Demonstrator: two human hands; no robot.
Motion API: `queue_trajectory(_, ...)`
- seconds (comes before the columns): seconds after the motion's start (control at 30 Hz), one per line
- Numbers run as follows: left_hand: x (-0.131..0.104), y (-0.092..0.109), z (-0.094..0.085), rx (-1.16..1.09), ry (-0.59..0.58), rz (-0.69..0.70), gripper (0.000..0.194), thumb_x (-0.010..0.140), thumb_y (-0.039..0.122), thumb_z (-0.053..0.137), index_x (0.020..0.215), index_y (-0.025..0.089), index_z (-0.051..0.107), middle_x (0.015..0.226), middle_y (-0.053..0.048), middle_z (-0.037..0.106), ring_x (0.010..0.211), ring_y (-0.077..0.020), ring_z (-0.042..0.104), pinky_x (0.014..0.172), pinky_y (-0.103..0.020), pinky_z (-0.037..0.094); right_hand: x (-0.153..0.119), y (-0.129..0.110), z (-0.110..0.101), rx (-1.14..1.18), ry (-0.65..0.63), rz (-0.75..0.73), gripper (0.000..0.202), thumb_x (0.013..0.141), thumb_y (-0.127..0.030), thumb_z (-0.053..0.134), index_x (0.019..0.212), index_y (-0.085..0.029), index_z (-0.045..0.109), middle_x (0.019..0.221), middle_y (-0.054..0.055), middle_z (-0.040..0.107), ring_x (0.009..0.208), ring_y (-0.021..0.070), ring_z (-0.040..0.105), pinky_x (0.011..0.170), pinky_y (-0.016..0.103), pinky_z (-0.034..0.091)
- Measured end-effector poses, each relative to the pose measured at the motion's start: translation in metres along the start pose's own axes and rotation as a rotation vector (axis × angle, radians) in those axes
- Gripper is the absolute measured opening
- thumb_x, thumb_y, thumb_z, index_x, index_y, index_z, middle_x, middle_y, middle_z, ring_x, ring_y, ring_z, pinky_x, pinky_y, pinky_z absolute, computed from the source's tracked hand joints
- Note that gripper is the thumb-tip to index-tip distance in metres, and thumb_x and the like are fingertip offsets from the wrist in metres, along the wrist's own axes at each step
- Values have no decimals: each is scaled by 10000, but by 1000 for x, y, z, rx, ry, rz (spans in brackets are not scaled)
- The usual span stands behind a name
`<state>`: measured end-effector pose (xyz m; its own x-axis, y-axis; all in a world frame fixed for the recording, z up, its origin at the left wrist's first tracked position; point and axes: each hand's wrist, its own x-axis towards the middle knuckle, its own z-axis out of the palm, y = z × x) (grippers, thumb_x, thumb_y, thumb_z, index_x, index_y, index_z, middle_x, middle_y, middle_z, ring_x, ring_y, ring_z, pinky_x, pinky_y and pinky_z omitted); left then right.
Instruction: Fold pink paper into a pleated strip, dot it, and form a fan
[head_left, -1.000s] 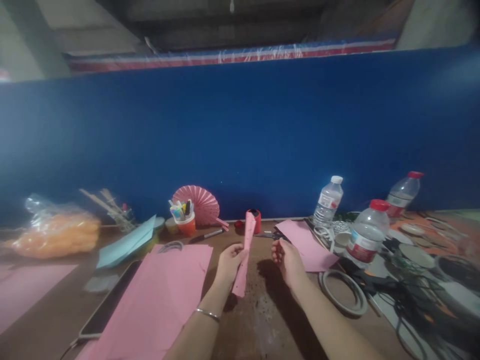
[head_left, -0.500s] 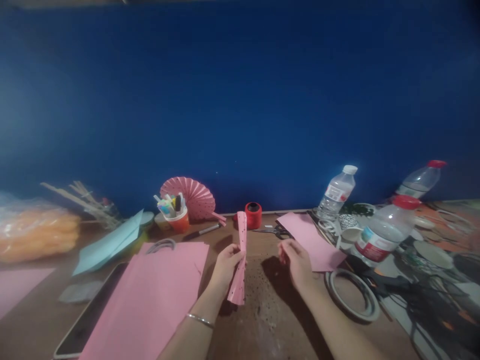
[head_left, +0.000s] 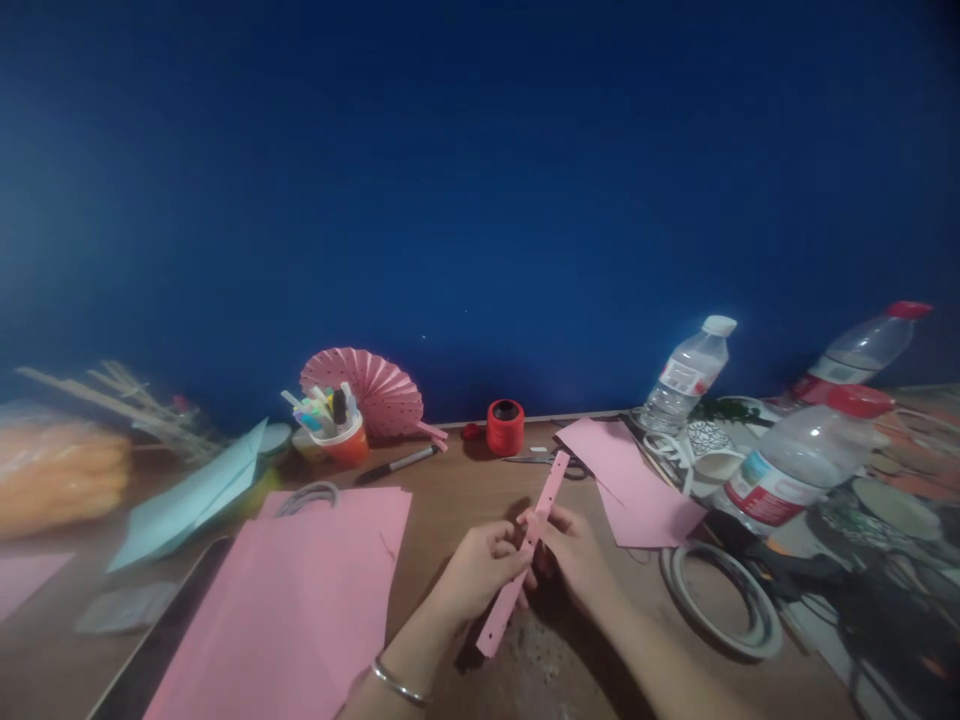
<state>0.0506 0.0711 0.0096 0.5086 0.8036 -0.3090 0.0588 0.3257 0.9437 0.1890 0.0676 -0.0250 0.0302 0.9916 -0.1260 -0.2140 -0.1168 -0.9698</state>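
Note:
A narrow folded strip of pink paper (head_left: 500,614) with small dark holes or dots slants over the table, its upper end to the right. My left hand (head_left: 484,570) grips it near the middle, with the fingers closed. My right hand (head_left: 574,555) pinches the same strip just above, thumb and fingers around it. Beyond the hands stand a red spool (head_left: 505,430) and a pair of scissors (head_left: 574,468).
Pink sheets (head_left: 300,600) lie at the left, near a cup of markers (head_left: 349,443) and a pleated pink fan (head_left: 375,385). At the right are a pink sheet (head_left: 637,490), tape rings (head_left: 761,635), a clear bottle (head_left: 686,380) and a red-capped bottle (head_left: 772,485).
My right hand has moved left and taken hold of the strip. The strip has come nearer and tilted to the right, and now looks narrower. The view has shifted slightly.

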Motion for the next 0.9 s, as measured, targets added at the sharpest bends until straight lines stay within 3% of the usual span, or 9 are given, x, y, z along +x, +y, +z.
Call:
queue_trajectory(0.13,1,-1,-1,66,14,-66,274,717,403,562,776,136,534,545,5,551,423,-118,549,394,-207,421,1,2,-1,36,38,-4,342,751,-465,518,688,-148,628,416,-31,461,327,59,352,317,173,216)
queue_trajectory(0.23,3,-5,-3,65,13,-48,264,737,402,538,791,144,527,563,6,552,421,-116,555,382,-199,422,1,2,-2,31,-20,-13,313,752,-452,526,767,-160,637,466,-23,492,365,71,385,344,180,256)
queue_trajectory(0.33,4,-8,-4,62,-3,-41,255,761,401,504,794,148,514,590,-4,568,391,-111,544,343,-183,396,-1,1,-3,-88,-65,-28,248,721,-392,586,842,-180,630,564,-3,573,420,96,447,387,195,319)
queue_trajectory(0.53,3,-6,-6,48,-28,-88,269,739,395,538,807,137,505,598,-13,581,351,-94,518,315,-168,379,-6,-2,-5,-332,13,-83,279,748,-403,556,860,-177,673,704,62,644,663,202,571,607,281,432)
queue_trajectory(0.6,2,-3,-7,27,-35,-94,271,736,395,548,772,131,504,584,-9,579,336,-82,503,304,-157,367,-7,-4,-4,-233,-15,-88,314,753,-408,553,949,-187,659,798,68,641,714,201,568,647,292,434)
queue_trajectory(0.7,-1,2,-11,-76,-107,-125,264,744,378,556,764,118,517,581,-13,584,328,-70,495,293,-139,353,-10,-8,-4,83,-90,-11,375,757,-425,554,1060,-211,606,893,60,614,622,138,537,554,256,417)
queue_trajectory(0.83,-4,7,-13,-297,-278,-199,242,750,330,569,795,93,552,574,-27,592,310,-60,485,272,-120,328,-14,-11,-5,404,-157,111,414,636,-397,696,983,-180,641,718,30,606,507,79,477,439,191,341)
queue_trajectory(0.9,-4,7,-13,-414,-258,-171,258,784,323,513,807,72,570,606,-65,616,309,-73,496,268,-133,340,-15,-11,-6,503,-133,108,389,571,-368,747,895,-168,667,630,6,586,476,66,464,409,173,327)
